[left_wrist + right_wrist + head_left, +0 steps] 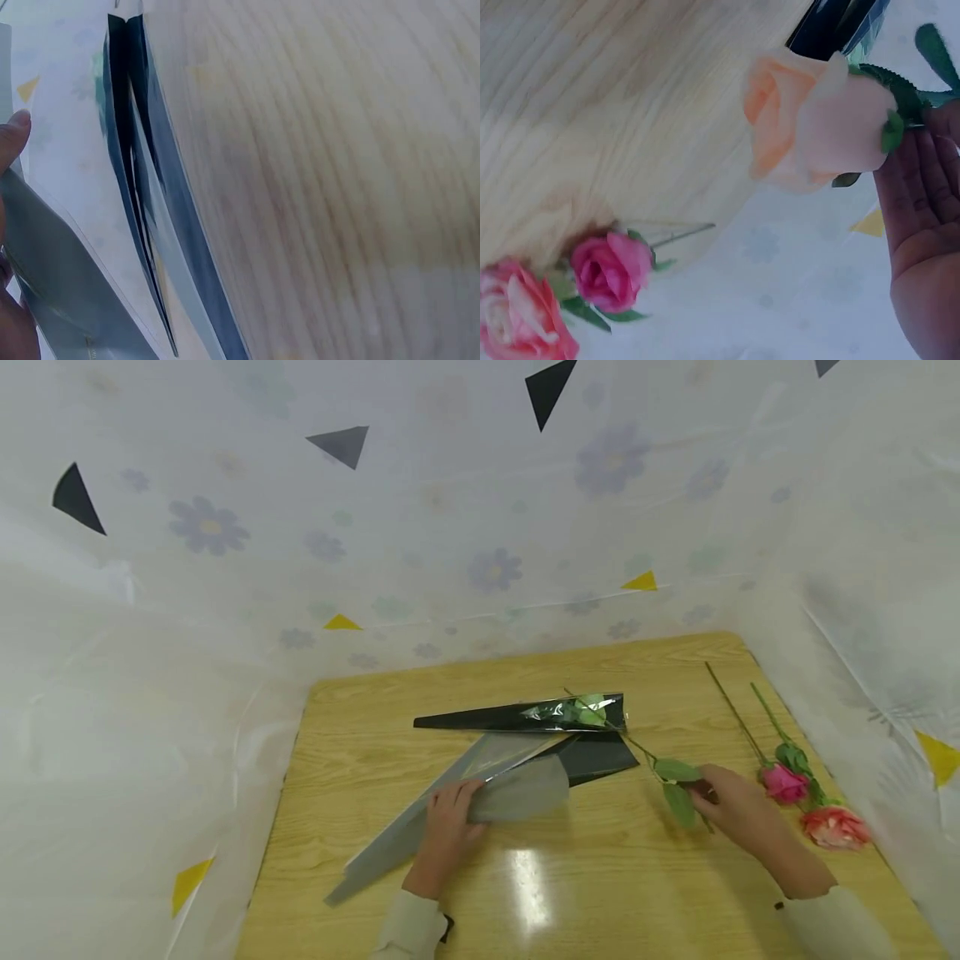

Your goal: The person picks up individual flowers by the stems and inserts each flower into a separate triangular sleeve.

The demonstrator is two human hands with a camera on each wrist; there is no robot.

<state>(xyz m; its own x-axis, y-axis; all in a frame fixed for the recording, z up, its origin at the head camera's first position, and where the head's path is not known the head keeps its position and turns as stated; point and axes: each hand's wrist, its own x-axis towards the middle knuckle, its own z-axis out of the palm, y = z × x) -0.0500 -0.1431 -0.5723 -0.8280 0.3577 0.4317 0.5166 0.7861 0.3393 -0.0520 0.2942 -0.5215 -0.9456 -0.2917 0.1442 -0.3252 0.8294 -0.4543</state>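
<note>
My right hand (738, 814) pinches the stem of a peach rose (821, 124) just below its bloom. In the head view that bloom is hidden by the hand, while green leaves (678, 770) show and the stem runs up leftward over the black sleeve. My left hand (450, 822) grips a grey translucent flower sleeve (525, 792), its wide mouth toward the right. Under it lie another grey sleeve (408, 839) and a black sleeve (600, 756). Behind them is a black sleeve with a clear front (480, 718), holding a pale flower (591, 710).
At the table's right side lie a magenta rose (785, 783) and a coral-pink flower (836, 827), stems pointing away. White floral sheeting (450, 527) walls the wooden table (360, 710) at the back and both sides.
</note>
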